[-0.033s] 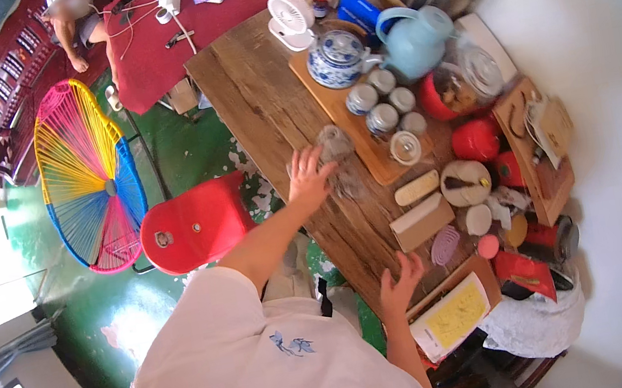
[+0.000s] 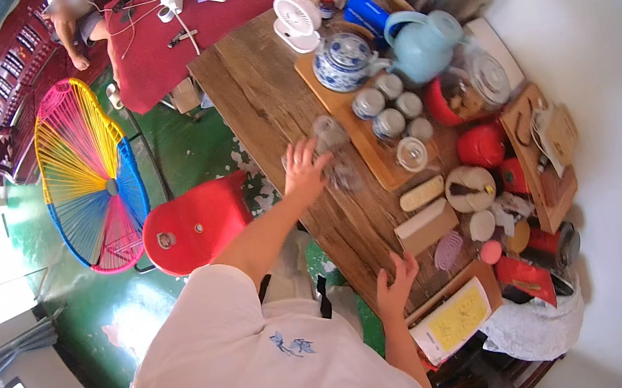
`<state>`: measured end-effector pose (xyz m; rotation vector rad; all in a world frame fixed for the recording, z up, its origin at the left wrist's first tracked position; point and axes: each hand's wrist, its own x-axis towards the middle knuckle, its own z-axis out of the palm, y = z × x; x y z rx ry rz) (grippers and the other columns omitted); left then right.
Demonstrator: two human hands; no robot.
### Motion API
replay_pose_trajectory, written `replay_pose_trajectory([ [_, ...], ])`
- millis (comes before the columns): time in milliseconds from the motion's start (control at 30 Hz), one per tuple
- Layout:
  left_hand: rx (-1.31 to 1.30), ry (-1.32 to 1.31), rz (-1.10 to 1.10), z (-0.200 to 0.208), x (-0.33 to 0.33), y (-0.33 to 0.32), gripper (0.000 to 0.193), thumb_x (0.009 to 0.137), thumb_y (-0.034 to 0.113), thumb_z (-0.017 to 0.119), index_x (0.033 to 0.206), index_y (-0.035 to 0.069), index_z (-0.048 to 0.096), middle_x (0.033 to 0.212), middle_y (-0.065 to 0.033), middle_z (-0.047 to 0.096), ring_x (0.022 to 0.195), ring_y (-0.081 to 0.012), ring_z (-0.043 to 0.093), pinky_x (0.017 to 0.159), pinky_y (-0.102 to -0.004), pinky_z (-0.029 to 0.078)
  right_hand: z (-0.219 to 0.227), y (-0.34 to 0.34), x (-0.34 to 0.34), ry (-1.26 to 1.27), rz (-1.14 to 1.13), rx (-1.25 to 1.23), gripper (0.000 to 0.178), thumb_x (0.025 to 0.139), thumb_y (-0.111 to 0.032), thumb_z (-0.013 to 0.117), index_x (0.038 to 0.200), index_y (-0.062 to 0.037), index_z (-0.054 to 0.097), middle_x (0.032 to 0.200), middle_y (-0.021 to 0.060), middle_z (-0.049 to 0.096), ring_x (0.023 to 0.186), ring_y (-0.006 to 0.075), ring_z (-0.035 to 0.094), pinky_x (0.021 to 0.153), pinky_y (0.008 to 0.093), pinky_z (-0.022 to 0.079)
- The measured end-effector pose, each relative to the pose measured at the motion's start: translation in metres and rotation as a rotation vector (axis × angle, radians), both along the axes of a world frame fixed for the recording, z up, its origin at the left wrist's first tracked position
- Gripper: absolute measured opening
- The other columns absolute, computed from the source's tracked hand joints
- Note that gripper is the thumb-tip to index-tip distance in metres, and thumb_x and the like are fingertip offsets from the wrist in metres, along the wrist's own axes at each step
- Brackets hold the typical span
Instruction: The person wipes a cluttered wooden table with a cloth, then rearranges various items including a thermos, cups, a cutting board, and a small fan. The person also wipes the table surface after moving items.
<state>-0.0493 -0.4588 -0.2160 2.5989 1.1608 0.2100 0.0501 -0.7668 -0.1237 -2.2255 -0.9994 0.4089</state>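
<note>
On the wooden table [image 2: 262, 95], my left hand [image 2: 305, 169] spreads its grip toward two clear glasses [image 2: 334, 149] at one o'clock, while my right hand [image 2: 394, 287] rests open-fingered at the edge, seemingly for balance.

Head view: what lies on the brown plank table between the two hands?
Nothing. In the head view the brown plank table is bare wood between the left hand and the right hand.

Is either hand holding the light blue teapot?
No. The light blue teapot stands alone; the left hand and right hand rest on the table.
</note>
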Motion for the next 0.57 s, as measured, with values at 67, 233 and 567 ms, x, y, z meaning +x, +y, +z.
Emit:
replay_pose_trajectory([
  [67,-0.016,0.040,0.136,0.007,-0.011,0.070,0.063,0.074,0.033,0.077,0.132,0.027,0.051,0.148,-0.0114,0.031,0.142,-0.0347,0.021,0.118,-0.0554,0.013,-0.004,0.030,-0.013,0.069,0.029,-0.013,0.041,0.086,-0.010,0.060,0.127,-0.0069,0.055,0.136,0.0227,0.038,0.125,0.0409,0.041,0.104,0.0502,0.036],
  [233,0.089,-0.050,0.426,-0.002,-0.039,0.230,0.047,0.084,0.029,0.066,0.129,0.025,0.052,0.148,-0.0140,0.034,0.142,-0.0351,0.023,0.116,-0.0543,0.017,-0.009,0.079,-0.028,0.101,0.088,-0.090,0.038,0.088,-0.011,0.060,0.126,-0.0091,0.057,0.138,0.0212,0.036,0.124,0.0391,0.043,0.101,0.0480,0.040],
  [567,-0.051,0.174,-0.200,0.002,-0.060,0.045,0.061,0.081,0.029,0.062,0.140,0.023,0.047,0.150,-0.0121,0.033,0.140,-0.0336,0.027,0.115,-0.0568,0.018,0.004,0.203,-0.043,0.105,0.391,-0.003,0.054,0.093,-0.020,0.061,0.143,-0.0134,0.044,0.150,0.0213,0.024,0.133,0.0400,0.035,0.103,0.0492,0.039],
])
